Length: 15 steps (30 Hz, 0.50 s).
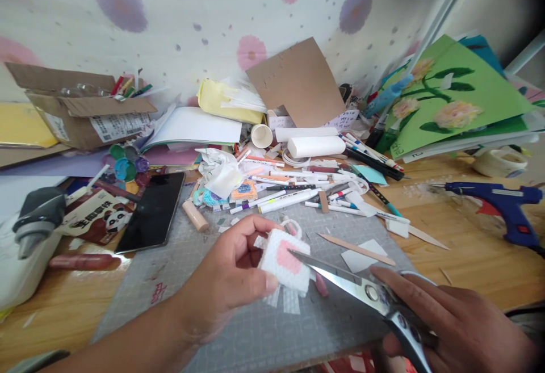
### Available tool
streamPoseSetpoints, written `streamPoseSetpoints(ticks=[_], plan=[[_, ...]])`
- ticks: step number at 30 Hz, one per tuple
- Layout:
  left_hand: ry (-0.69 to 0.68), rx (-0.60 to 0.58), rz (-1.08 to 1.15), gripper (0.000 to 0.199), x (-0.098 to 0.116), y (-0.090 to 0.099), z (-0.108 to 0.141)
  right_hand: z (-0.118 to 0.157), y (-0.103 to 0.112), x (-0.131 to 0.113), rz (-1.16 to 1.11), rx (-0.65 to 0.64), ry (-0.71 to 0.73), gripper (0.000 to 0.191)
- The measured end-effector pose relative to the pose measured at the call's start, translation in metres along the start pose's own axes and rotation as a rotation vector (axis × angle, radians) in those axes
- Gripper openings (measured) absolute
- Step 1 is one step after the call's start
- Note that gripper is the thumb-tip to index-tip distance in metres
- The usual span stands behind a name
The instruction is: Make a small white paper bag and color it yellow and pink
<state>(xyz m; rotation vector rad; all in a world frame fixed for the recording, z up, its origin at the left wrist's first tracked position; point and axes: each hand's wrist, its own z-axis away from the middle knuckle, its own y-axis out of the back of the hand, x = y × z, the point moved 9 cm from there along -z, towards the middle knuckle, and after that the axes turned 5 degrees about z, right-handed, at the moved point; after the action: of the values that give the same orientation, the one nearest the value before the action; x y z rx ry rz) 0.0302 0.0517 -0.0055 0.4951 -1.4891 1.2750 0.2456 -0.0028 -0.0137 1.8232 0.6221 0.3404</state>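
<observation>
My left hand [232, 273] pinches a small white textured square piece [293, 282] with a pink patch in its middle and a white loop at its top. Strips of whitish tape stick out from its lower and left edges. In my right hand [451, 316] is a pair of metal scissors [366, 290], its fingers round the handles. The scissors' blades look nearly closed, and their tips lie over the pink patch; whether they touch it I cannot tell. Below both hands spreads a grey cutting mat [170, 305].
Markers [289, 200] and crumpled white paper [219, 171] crowd the mat's far side. A black phone [151, 211] lies left. A blue glue gun [498, 202] rests at right. A pointed wooden stick [357, 249] and a white paper piece [364, 255] lie beyond the scissors. A cardboard box [85, 117] stands back left.
</observation>
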Motion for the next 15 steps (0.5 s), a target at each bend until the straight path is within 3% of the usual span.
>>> streamPoseSetpoints(ticks=[5,11,15], plan=[[-0.043,-0.065,-0.1,0.034,0.002,-0.005,-0.001,0.0,-0.013,0.008,-0.177,-0.188,-0.085,0.055],[-0.065,-0.031,-0.232,0.036,0.004,0.001,0.0,-0.003,-0.012,0.007,-0.072,-0.165,-0.055,0.064],[-0.077,-0.017,-0.272,0.036,0.006,-0.001,0.002,-0.004,-0.01,-0.001,-0.013,-0.144,-0.007,0.059]])
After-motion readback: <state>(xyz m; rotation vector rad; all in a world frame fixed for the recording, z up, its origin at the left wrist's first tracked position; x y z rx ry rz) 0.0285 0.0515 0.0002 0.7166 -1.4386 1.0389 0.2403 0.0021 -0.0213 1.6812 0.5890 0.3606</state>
